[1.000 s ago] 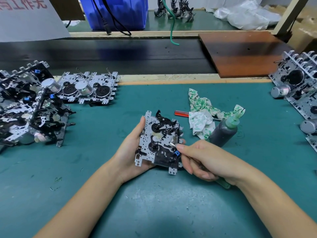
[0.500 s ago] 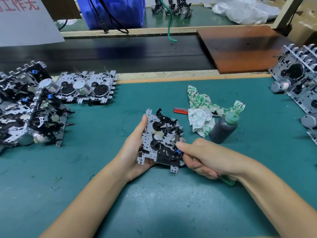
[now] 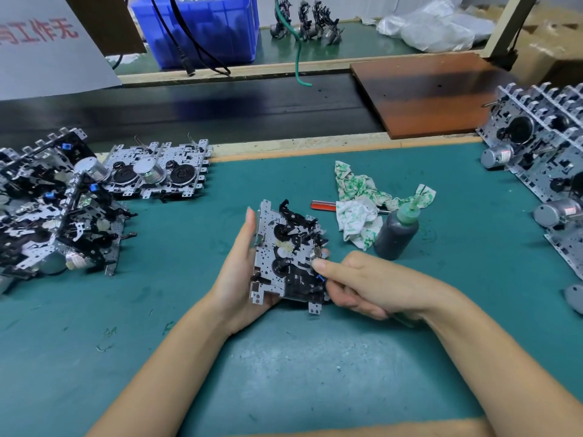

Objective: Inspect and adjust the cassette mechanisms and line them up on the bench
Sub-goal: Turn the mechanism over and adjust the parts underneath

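1. We see a cassette mechanism [image 3: 288, 257] held just above the green surface [image 3: 284, 373], its component side facing up, at the centre of the view.
2. Our left hand [image 3: 238, 272] cradles its left edge and underside, fingers wrapped behind the metal plate, thumb upright along the edge.
3. Our right hand [image 3: 356, 282] reaches in from the right, thumb tip touching a small part at the mechanism's right edge, near a blue piece; the curled fingers also seem to hold a green-handled tool, mostly hidden.
4. We judge the step in hand to be inspection and adjustment, with lining-up not yet begun for this unit.
5. The next move likely calls for a fine nudge on that part, then setting the unit down beside the others.
6. A row of two mechanisms [image 3: 157, 173] lies flat at the far left; a jumbled heap [image 3: 53, 216] sits nearer, and more units [image 3: 542, 152] stand in a row at the right.
7. A dark bottle with a green cap [image 3: 398, 231], a patterned rag [image 3: 362, 209] and a red-handled tool [image 3: 323, 205] lie just behind the hands.
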Demonstrator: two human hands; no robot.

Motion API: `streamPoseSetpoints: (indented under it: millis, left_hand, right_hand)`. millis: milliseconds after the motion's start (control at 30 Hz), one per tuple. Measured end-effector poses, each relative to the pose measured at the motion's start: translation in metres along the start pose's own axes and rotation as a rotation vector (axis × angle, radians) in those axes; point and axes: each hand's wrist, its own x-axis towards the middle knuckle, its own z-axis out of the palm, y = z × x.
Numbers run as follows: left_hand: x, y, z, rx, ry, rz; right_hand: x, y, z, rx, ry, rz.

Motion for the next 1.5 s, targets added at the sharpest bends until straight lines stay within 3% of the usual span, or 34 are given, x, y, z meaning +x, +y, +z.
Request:
streamPoseSetpoints:
  millis: [233,667,767,867,1000,1100,1200,1267,1367,1500]
  left_hand:
    - [-0.003,0.000,-0.002,-0.230,-0.032,0.003]
    - [-0.001,-0.003,-0.009,-0.286,-0.090,0.011]
    - [0.003,-0.003,-0.004,-0.259,-0.046,0.074]
    - [0.007,0.001,-0.004,-0.322,0.070,0.244]
    - [0.006,0.010,-0.008,-0.393,0.102,0.325]
    - [0.005,0.011,-0.007,-0.366,0.073,0.275]
    - [0.003,0.007,-0.004,-0.330,-0.032,0.198]
    - [0.001,0.005,-0.003,-0.301,-0.110,0.136]
    - [-0.002,0.005,-0.002,-0.302,-0.193,0.093]
    - [-0.003,0.007,0.000,-0.336,-0.231,0.068]
  right_hand:
    - [0.000,0.000,-0.006,0.327,0.002,-0.033]
    - [-0.002,0.000,-0.010,0.403,0.020,-0.062]
    - [0.003,0.002,-0.008,0.260,0.221,-0.145]
    - [0.010,0.003,0.000,0.049,0.490,-0.209]
    - [0.015,0.010,0.010,-0.440,0.754,-0.237]
    - [0.009,0.003,0.015,-0.500,0.956,-0.521]
    - [0.000,0.001,0.013,-0.479,1.275,-0.862]
    - [-0.005,0.001,0.009,-0.420,1.456,-0.934]
    - [-0.006,0.005,0.005,-0.142,1.554,-0.705]
    - [0.004,0.015,0.004,0.067,1.233,-0.281]
